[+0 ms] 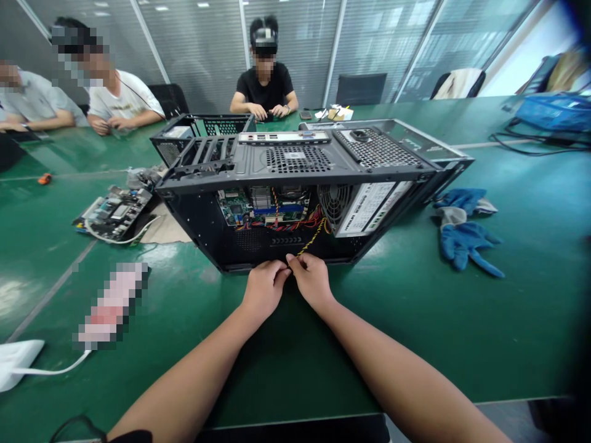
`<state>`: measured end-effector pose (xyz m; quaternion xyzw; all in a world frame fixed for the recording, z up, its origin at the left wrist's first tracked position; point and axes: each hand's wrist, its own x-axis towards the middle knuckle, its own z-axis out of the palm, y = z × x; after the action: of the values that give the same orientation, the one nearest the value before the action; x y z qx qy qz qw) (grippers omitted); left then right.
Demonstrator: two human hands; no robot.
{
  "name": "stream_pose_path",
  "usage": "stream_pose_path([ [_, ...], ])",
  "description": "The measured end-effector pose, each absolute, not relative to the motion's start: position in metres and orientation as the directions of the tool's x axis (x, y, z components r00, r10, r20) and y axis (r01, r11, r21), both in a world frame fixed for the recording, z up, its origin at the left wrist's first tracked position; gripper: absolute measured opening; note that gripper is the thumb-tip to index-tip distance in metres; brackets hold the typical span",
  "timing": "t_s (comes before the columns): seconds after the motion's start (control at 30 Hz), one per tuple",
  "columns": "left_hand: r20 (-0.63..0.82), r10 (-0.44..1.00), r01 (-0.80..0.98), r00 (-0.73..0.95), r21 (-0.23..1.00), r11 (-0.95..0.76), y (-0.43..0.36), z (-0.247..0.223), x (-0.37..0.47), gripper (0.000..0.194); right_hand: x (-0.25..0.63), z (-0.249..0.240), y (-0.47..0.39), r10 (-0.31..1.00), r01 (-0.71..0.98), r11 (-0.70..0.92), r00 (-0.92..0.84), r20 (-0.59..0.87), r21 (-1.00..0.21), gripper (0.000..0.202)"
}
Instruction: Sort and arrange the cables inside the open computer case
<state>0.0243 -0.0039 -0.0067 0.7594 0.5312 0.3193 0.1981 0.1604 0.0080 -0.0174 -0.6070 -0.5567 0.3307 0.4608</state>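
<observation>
A black computer case [295, 175] lies on its side on the green table, its open side facing me. Inside are a green motherboard [237, 209] and a power supply [369, 209] with a fan and a white label. A twisted yellow-and-black cable [315, 237] runs from the power supply out over the case's lower edge. My right hand [313, 282] pinches this cable near its end. Fingertips of my left hand [264, 288] are closed on the end too, meeting the right ones just in front of the case. The fingers hide the tip itself.
Behind stands another open case frame [207, 126]. Left of the case, a loose motherboard [117, 212] lies by cardboard; a blurred-out phone-shaped thing [113, 304] is wired to a white block [18, 363]. Blue gloves [466, 240] lie at right. Several people sit across the table.
</observation>
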Motion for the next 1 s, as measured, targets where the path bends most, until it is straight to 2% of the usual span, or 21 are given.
stream_pose_path([
  [0.17, 0.314, 0.898, 0.76, 0.308, 0.487, -0.431, -0.002, -0.009, 0.023, 0.015, 0.16, -0.016, 0.007, 0.984, 0.384, 0.054, 0.136, 0.114, -0.922, 0.041],
  [0.23, 0.316, 0.892, 0.764, 0.322, 0.47, -0.442, -0.002, -0.009, 0.023, 0.016, 0.16, -0.015, 0.007, 0.986, 0.383, 0.06, 0.12, 0.114, -0.922, 0.041],
  [0.37, 0.29, 0.915, 0.711, 0.279, 0.578, -0.4, -0.001, -0.005, 0.024, 0.015, 0.161, -0.016, 0.008, 0.988, 0.376, 0.081, 0.093, 0.125, -0.923, 0.04],
  [0.5, 0.181, 0.953, 0.648, 0.242, 0.701, -0.298, -0.001, 0.0, 0.024, 0.016, 0.162, -0.017, 0.009, 0.988, 0.364, 0.095, 0.075, 0.131, -0.926, 0.039],
  [0.63, 0.091, 0.97, 0.605, 0.225, 0.767, -0.213, 0.0, 0.002, 0.023, 0.02, 0.162, -0.016, 0.01, 0.988, 0.351, 0.101, 0.074, 0.135, -0.931, 0.04],
  [0.73, 0.105, 0.975, 0.604, 0.194, 0.771, -0.203, -0.001, 0.0, 0.024, 0.017, 0.162, -0.016, 0.01, 0.985, 0.331, 0.078, 0.118, 0.124, -0.94, 0.042],
  [0.87, 0.215, 0.961, 0.639, 0.171, 0.719, -0.275, -0.003, -0.001, 0.025, 0.012, 0.162, -0.015, 0.009, 0.978, 0.321, 0.023, 0.189, 0.088, -0.947, 0.043],
  [1.0, 0.245, 0.952, 0.657, 0.182, 0.69, -0.303, -0.004, -0.001, 0.026, 0.01, 0.162, -0.016, 0.009, 0.98, 0.321, 0.015, 0.185, 0.078, -0.947, 0.043],
])
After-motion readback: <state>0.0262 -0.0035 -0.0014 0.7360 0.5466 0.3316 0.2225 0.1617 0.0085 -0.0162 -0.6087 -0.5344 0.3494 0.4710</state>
